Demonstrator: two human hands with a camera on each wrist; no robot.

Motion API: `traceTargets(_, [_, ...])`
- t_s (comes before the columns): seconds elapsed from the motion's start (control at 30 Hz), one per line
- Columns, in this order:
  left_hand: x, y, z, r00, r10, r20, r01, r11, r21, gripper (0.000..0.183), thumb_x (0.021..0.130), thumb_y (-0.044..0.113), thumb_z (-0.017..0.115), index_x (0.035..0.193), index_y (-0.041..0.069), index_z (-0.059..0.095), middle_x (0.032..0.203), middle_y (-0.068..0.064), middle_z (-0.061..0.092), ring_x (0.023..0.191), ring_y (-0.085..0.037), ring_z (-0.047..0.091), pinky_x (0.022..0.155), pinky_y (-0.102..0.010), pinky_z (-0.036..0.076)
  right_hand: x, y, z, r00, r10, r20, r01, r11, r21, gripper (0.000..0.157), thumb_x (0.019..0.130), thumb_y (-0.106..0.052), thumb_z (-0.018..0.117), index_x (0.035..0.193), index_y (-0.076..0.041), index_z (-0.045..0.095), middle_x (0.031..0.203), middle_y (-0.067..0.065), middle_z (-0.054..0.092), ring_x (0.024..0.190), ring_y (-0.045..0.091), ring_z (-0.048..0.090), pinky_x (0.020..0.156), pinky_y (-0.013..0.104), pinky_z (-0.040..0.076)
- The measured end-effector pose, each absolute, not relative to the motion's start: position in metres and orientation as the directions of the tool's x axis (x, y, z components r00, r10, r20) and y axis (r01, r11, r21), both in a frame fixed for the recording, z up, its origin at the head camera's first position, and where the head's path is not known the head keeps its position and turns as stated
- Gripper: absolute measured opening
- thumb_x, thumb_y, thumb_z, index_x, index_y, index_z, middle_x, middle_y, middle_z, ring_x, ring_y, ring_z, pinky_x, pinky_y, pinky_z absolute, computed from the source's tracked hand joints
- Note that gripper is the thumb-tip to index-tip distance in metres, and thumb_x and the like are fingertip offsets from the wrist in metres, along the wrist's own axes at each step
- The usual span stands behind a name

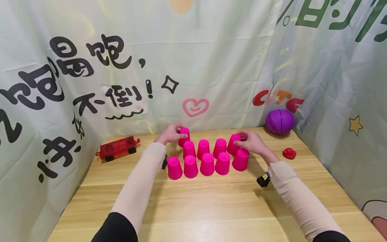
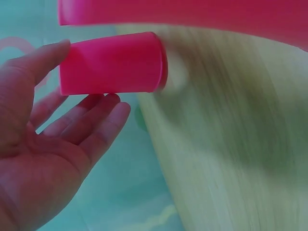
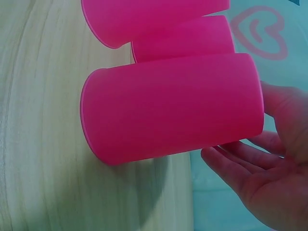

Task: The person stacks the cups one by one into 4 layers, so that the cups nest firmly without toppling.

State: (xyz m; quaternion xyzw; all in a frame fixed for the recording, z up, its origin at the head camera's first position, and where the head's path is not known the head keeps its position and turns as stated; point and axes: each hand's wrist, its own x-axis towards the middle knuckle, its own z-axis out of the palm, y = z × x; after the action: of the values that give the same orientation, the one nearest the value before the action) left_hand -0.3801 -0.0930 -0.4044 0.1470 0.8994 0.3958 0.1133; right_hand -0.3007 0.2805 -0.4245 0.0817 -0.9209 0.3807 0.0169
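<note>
Several pink cups stand upside down on the wooden table. A front row runs from a left-end cup [image 1: 174,168] to a right-end cup [image 1: 241,160], with more cups close behind. My left hand [image 1: 171,133] holds the back-left cup [image 1: 185,137] near its base, thumb on one side and fingers on the other; that cup [image 2: 113,65] also shows in the left wrist view. At the back right, my right hand [image 1: 251,142] grips another cup [image 1: 233,145] between thumb and fingers. In the right wrist view a nearer cup [image 3: 168,110] hides most of that grip.
A red toy wagon [image 1: 118,149] with black wheels sits at the table's left. To the right are a purple ball [image 1: 280,121] by the back corner and a small red hat-shaped piece [image 1: 289,153]. Printed cloth [image 1: 229,67] hangs behind and on both sides.
</note>
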Motion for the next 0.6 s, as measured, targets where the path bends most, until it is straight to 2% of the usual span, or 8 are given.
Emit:
traceTargets(0.3, [-0.378,-0.095,-0.407,-0.929,0.359,-0.09,0.179,0.649,0.739,0.049,0.099,0.022,0.074,0.142,0.001,0.062,0.118,-0.021,0.072,0.099,-0.027,0.065,0.09,-0.034,0.057,-0.302,0.277,-0.415,-0.989,-0.118,0.085,-0.144,0.728,-0.671,0.059,0.096,-0.023,0.074,0.142,0.009,0.056,0.136,0.033,0.064,0.122,0.047,0.065,0.102,0.055,0.057])
traceTargets(0.6, [-0.38,-0.099,-0.412,-0.932,0.346,-0.105,0.163,0.661,0.732,0.053,0.1,0.026,0.073,0.147,0.004,0.059,0.131,-0.021,0.069,0.119,-0.035,0.065,0.102,-0.043,0.057,-0.309,0.269,-0.393,-0.985,-0.127,0.115,-0.171,0.696,-0.697,0.058,0.098,-0.02,0.072,0.143,0.01,0.054,0.137,0.032,0.063,0.125,0.047,0.064,0.102,0.057,0.057])
